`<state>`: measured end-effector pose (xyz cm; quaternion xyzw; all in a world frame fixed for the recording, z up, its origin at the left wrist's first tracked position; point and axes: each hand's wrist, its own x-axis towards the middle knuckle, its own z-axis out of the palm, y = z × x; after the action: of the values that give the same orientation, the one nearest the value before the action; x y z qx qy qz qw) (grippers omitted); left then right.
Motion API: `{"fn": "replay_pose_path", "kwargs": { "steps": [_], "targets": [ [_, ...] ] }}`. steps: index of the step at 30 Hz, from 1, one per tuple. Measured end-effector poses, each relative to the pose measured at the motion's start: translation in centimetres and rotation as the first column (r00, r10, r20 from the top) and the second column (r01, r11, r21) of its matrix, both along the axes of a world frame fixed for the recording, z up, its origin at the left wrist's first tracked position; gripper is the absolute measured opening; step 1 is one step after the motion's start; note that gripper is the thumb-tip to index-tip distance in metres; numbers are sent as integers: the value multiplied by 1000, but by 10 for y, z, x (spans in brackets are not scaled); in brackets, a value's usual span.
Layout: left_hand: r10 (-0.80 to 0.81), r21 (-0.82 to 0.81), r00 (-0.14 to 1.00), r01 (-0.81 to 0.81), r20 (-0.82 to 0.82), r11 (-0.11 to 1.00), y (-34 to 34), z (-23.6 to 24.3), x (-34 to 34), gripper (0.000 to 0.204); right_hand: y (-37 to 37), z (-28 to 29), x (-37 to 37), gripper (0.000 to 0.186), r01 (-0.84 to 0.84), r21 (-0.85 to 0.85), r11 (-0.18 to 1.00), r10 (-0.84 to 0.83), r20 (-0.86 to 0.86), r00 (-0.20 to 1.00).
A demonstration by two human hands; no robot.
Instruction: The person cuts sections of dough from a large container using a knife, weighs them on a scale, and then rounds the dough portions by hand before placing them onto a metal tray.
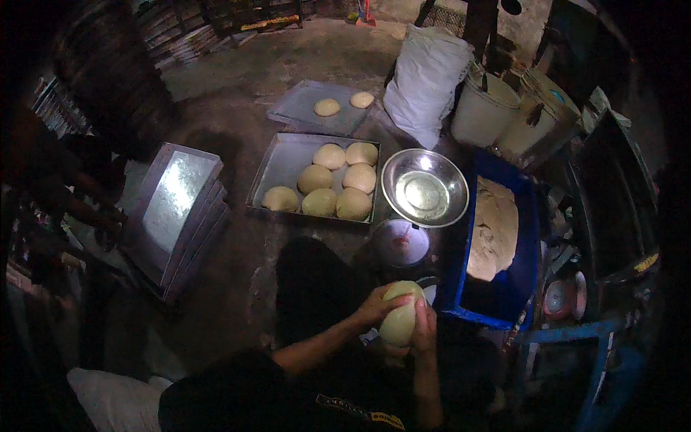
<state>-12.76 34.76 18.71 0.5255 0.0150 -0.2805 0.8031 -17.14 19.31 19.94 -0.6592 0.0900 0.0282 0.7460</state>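
Observation:
A smooth, pale ball of dough (pixel 398 327) is held up in front of my body between both hands. My left hand (pixel 380 305) wraps its left and upper side. Against its right side presses my right hand (pixel 424 325), fingers closed round it. Just beyond the hands sits a round whitish dish (pixel 401 245). Farther off is a shiny steel bowl (pixel 392 189). To the right, a large slab of dough (pixel 494 230) lies in a blue tub (pixel 497 308). Several round dough balls (pixel 315 180) rest in a metal tray (pixel 277 169) ahead.
Behind that tray, another tray (pixel 295 108) carries two dough balls. Stacked metal trays (pixel 176 198) stand at the left, near another person's arm (pixel 86 209). A white sack (pixel 428 79) and pale buckets (pixel 486 108) stand at the back right. A blue frame (pixel 576 333) is at the lower right.

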Motion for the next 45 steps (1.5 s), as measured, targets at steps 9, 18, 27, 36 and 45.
{"fn": "replay_pose_path", "kwargs": {
  "steps": [9, 18, 27, 36, 45],
  "targets": [
    [-25, 48, 946, 43, -324, 998, 13, 9, 1, 49, -6, -10, 6, 49, -220, 214, 952, 227, -10, 974],
    [28, -53, 982, -38, -188, 998, 20, -30, -24, 70, -1, 46, 10, 37, 16, 429, 903, 68, -180, 981],
    [-131, -603, 918, -134, -374, 786, 51, 65, -33, 65, 31, 106, 27, 107, -167, -207, 964, 234, 361, 903],
    [311, -238, 625, -200, 716, 950, 86, 116, -43, 77, 64, 138, 11, 127, -202, -300, 932, 357, 677, 643],
    [225, -227, 306, -28, 925, 973, 129, 126, -45, 34, 81, 139, -4, 43, 5, -545, 838, 541, 833, 115]
  ]
}}
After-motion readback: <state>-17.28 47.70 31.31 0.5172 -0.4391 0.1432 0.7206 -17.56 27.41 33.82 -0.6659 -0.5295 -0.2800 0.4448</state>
